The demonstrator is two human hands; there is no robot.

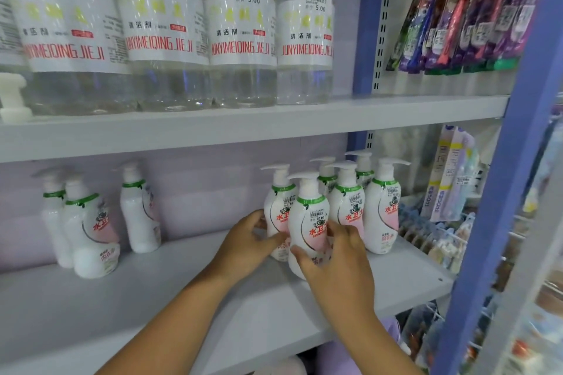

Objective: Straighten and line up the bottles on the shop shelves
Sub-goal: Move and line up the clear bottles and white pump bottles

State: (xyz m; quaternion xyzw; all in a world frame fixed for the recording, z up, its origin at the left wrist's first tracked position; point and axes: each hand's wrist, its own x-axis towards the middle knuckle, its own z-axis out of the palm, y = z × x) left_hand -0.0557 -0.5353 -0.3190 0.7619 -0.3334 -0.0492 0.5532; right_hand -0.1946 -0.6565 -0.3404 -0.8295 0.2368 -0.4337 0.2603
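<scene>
Several white pump bottles with pink labels and green collars stand in a cluster at the right of the lower shelf. My right hand grips the front pump bottle low on its body, thumb across its base. My left hand holds the bottle behind it from the left side. Three more pump bottles stand apart at the shelf's left, one of them turned away.
Large clear bottles with red caps and 5.00 price tags line the upper shelf. Packaged toothbrushes hang at the upper right past a blue upright. Wire racks with small goods sit at the right.
</scene>
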